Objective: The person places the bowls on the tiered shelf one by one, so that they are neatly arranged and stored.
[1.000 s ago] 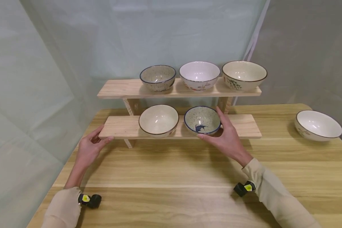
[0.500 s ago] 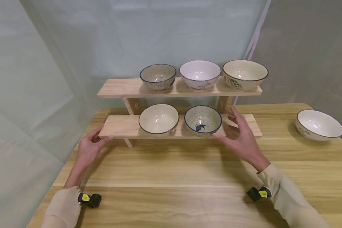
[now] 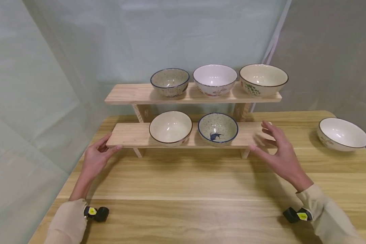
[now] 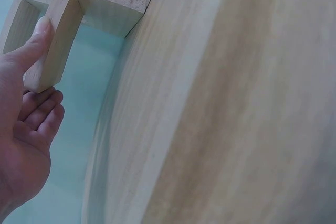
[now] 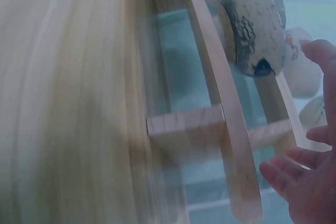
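Note:
My left hand [image 3: 95, 158] grips the left end of the lower board of a two-tier wooden shelf [image 3: 129, 134]. In the left wrist view its thumb [image 4: 38, 38] lies along the board's front, with the fingers bent at the end. Nothing is in my right hand [image 3: 284, 160], which hovers by the lower board's right end, fingers spread and thumb apart. A speckled bowl [image 3: 217, 128] with a blue rim and blue fish motif sits on the lower board, left of that hand. Beside it stands a cream bowl [image 3: 170, 128] with a brown rim.
On the upper board stand a speckled grey bowl [image 3: 170, 83], a white flowered bowl [image 3: 215, 80] and a cream bowl with green leaves [image 3: 263, 80]. Another white bowl [image 3: 342, 134] rests on the wooden table [image 3: 183, 210] at far right. Pale cloth [image 3: 183, 34] hangs behind.
My right hand has let go of the blue-rimmed speckled bowl and moved right, to the end of the lower board. The bowl stays in place, and my left hand has not moved.

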Demonstrator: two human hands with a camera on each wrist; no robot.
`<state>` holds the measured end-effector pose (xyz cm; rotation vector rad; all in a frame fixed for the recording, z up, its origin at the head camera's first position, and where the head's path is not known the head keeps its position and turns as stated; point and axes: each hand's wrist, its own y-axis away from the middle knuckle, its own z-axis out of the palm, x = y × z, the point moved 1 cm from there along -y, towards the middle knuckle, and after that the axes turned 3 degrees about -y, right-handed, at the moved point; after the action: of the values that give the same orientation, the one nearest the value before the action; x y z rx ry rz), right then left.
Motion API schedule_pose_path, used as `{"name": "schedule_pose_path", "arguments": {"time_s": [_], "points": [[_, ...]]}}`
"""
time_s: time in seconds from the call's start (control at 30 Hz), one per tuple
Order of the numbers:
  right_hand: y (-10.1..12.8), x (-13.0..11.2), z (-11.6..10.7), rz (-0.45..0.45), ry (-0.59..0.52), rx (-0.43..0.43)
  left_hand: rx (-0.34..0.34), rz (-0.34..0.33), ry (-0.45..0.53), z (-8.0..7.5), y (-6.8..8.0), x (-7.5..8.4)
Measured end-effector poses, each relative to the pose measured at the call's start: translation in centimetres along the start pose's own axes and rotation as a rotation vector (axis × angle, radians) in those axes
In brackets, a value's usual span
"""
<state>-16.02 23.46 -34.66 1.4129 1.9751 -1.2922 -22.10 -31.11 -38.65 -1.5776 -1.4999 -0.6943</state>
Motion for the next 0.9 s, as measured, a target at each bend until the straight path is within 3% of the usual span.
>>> {"name": "schedule_pose_path", "arguments": {"time_s": [0.9], "points": [[3.4, 4.8, -7.2, 0.118, 0.111, 0.142, -0.003, -0.009, -0.02, -0.1, 0.0, 0.1]]}}
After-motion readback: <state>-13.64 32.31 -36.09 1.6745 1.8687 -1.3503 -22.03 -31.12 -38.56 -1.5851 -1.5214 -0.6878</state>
